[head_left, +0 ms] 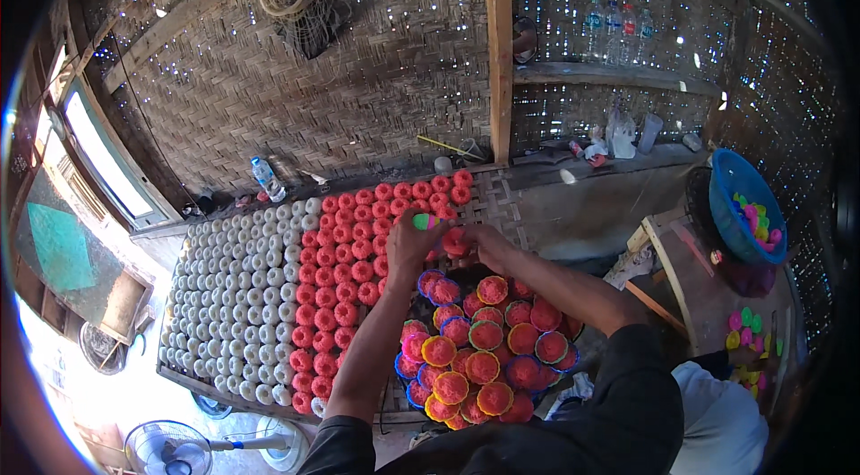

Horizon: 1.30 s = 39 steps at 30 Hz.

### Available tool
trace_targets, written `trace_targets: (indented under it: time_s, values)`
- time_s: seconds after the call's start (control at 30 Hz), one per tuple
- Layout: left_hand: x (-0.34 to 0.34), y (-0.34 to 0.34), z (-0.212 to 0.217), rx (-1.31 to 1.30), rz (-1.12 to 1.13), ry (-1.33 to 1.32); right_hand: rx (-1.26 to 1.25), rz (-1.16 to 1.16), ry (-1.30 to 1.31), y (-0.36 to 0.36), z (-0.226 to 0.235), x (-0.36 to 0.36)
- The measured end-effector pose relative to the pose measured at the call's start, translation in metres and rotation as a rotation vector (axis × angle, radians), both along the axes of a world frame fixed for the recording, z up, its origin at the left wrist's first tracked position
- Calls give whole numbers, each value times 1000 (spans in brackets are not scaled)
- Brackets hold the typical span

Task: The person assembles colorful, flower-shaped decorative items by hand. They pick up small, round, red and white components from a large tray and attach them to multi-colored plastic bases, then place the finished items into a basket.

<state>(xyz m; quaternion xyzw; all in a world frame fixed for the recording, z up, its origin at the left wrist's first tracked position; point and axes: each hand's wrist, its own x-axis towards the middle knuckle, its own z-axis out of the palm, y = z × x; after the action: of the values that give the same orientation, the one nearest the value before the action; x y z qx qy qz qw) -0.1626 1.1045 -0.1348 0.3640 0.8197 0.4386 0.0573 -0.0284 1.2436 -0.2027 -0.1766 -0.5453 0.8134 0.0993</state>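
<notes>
Rough red pieces (346,292), smooth plastic basin (724,208)

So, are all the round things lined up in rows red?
No, pale grey ones fill the left part of the rows, with red ones to their right.

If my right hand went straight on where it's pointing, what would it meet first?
Past the red piece it seems to hold, your right hand would probably first meet your left hand, though depth is unclear.
</notes>
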Motion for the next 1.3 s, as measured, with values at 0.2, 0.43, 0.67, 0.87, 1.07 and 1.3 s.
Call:
trace_targets:
  time_s: [0.2,0.43,0.67,0.87,1.07,1.3]
  values:
    - [-36,-5,-24,54,-17,-356,328,-299,-207,73,-29,-31]
    - [-20,-18,-31,110,-36,-456,1048,-473,-521,105,-58,-63]
    - [-9,-21,-25,268,-47,-644,1216,-529,-511,101,-56,-62]
    - [10,19,-26,539,-144,-567,78,-312,-57,29,20,-24]
    - [30,93,-74,251,-378,188,-356,-467,96,29,34,16]
    - [75,50,-18,136,-661,107,-164,-1079,615,167,29,211]
